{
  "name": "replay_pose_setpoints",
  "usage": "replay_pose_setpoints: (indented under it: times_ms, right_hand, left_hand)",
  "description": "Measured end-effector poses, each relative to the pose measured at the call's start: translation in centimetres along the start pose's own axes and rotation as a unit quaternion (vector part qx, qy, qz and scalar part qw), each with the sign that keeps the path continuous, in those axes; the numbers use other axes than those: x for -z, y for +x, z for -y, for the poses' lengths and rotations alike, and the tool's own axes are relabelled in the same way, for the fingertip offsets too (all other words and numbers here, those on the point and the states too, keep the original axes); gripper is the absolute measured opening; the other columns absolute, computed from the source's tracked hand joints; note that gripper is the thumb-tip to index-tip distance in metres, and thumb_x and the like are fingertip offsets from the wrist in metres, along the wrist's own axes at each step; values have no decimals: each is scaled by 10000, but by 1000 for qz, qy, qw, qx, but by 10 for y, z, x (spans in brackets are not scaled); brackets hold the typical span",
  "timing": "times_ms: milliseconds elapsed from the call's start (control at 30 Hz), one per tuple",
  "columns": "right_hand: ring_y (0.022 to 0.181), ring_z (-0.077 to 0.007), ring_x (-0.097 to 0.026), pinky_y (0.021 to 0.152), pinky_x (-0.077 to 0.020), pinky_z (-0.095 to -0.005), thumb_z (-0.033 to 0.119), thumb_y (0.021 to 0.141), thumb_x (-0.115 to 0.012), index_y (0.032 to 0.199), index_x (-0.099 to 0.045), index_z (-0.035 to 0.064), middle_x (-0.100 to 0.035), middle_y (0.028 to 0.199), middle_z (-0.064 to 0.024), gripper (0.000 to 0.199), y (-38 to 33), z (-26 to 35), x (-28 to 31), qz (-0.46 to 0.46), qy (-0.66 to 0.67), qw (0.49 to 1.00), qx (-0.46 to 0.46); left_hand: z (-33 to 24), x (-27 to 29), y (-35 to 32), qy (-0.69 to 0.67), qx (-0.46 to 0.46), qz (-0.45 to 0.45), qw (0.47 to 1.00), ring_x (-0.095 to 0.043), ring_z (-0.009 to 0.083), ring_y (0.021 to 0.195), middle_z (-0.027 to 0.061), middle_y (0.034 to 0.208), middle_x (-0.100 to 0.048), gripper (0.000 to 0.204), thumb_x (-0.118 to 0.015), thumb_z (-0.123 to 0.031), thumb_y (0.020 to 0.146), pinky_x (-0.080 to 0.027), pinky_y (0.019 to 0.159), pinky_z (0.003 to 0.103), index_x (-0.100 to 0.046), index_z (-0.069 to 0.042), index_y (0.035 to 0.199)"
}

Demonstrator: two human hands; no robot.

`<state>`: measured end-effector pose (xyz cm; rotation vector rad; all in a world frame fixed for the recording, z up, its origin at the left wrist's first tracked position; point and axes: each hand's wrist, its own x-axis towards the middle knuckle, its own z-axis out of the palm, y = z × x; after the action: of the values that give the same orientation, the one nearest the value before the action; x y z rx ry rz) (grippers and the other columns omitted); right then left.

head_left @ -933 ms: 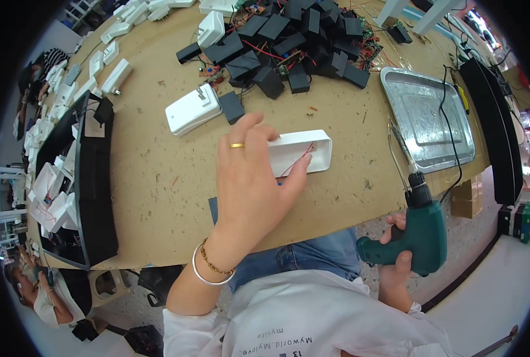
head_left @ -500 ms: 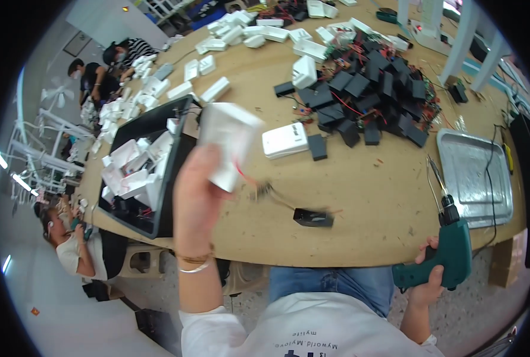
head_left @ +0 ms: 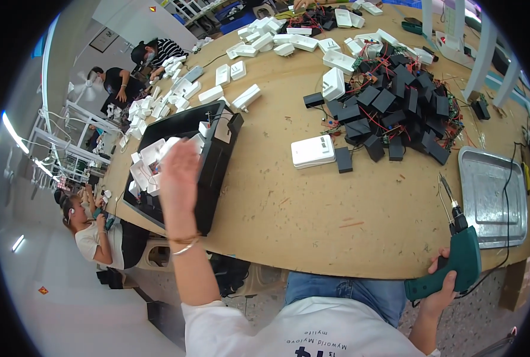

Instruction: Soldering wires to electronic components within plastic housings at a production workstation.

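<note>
Several boxy shells (head_left: 140, 174); left hand (head_left: 180, 172) flattish, seemingly empty; right hand (head_left: 444, 290) clasps soldering gun (head_left: 465, 257).

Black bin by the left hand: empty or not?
Not empty: white casings lie inside the black bin. Cannot tell how full; the left hand covers part of the view.

Left hand (head_left: 180, 172) over black bin (head_left: 222, 169), right hand (head_left: 442, 293) around green soldering gun (head_left: 465, 254)
</note>
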<state>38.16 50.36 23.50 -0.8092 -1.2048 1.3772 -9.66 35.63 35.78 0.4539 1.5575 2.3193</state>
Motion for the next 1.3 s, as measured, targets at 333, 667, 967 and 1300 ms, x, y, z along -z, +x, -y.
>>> replay_pose_setpoints:
  times_ms: [333,667,967,1300]
  right_hand:
    - [837,-139,-477,817,-403,-284,310,972,-425,1237,-459,-42,-529,1154,-96,442,-7,-20,22,9,81,996,-37]
    - [828,-127,-469,799,-392,-264,305,978,-412,1246,-456,-41,-522,1108,-69,439,-7,-12,22,-19,67,995,-78]
    - [784,-145,-535,742,-428,-278,339,959,-464,1156,-537,-50,-580,1003,-112,441,-1,-2,-7,-16,2,1000,2]
    - [766,-136,-547,728,-452,-287,325,949,-460,1172,-525,-65,-583,1068,-135,453,-1,8,-5,4,-21,1000,15]
  left_hand:
    - [113,-119,-37,571,-160,385,707,-535,390,1105,249,1199,-549,750,-772,-323,749,-441,926,425,-423,5,1326]
    - [107,-146,-128,394,-63,435,807,-636,408,787,229,884,-656,380,-606,-341,889,-511,688,457,-568,2,1047]
    - [122,-165,-145,510,-280,466,667,-628,289,672,107,775,-632,334,-658,-365,855,-507,613,383,-635,-56,980]
    - [144,-176,-75,508,-387,256,725,-592,333,790,151,866,-612,334,-712,-328,800,-480,676,428,-595,-32,899]
